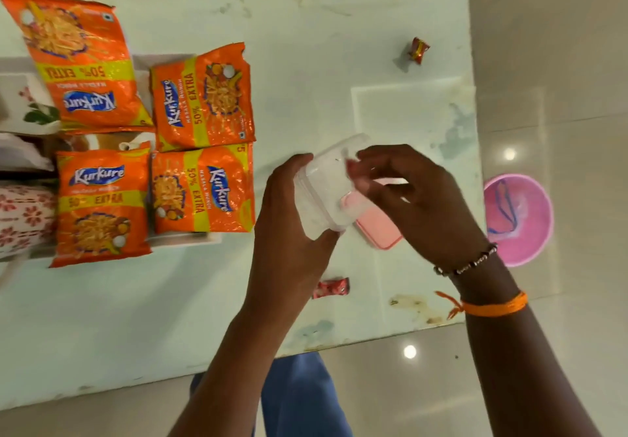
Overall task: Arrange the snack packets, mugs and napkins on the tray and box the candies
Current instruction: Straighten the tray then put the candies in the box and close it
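Note:
My left hand (292,212) grips a clear plastic box (328,186), tilted above the table. My right hand (407,192) is at the box's open mouth, fingers pinched on something small and reddish; I cannot tell what. A pink lid (382,231) lies on the table under the box. One wrapped candy (418,49) lies at the far right of the table, another (330,288) near my left wrist. Several orange snack packets (203,98) lie on a white tray (185,237) at left. A floral mug (23,217) shows at the left edge.
The white table (339,62) ends at right near my right wrist and in front at my legs. A pink bowl-shaped bin (518,219) stands on the floor to the right. A white floral item (30,107) lies at the far left.

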The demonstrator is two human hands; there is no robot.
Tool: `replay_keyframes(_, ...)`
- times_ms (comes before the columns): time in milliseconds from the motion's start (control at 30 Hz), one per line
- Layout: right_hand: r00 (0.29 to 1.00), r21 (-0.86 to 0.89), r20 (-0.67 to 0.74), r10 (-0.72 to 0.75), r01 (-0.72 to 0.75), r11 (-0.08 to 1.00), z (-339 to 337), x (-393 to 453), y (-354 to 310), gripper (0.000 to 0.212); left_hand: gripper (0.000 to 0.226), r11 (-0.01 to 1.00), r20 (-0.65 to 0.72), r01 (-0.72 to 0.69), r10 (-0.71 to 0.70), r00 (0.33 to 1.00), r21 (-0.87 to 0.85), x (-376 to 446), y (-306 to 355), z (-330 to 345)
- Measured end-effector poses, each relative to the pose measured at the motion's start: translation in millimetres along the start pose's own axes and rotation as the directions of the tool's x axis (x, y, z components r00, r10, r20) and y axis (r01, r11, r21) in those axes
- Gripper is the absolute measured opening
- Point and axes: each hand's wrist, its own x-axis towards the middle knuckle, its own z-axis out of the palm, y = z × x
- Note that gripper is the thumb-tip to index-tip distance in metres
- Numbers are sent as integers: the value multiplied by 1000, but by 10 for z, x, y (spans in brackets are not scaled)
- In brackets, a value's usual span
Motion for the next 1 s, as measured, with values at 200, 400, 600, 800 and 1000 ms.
replay_keyframes(200,965,-166,-242,-95,56,985,-208,688,185,17,73,999,-9,-39,39,999,-5,210,22,126)
replay_keyframes(400,976,-510,-211,48,-152,847,-264,1681,717,56,73,999,-71,-44,45,996,11,204,-60,82)
replay_keyframes(600,952,-386,-305,28,-151,910,-153,1473,718,25,77,1000,-84,10,-9,996,2,75,-87,48)
replay_keyframes(800,956,519,-88,278,-195,832,-25,579,281,17,76,998,-54,17,-13,998,58,-87,-140,-27)
replay_keyframes(1000,964,379,8,267,-250,891,284,-269,-19,21,75,995,-29,18,-15,999,99,-332,-185,-166)
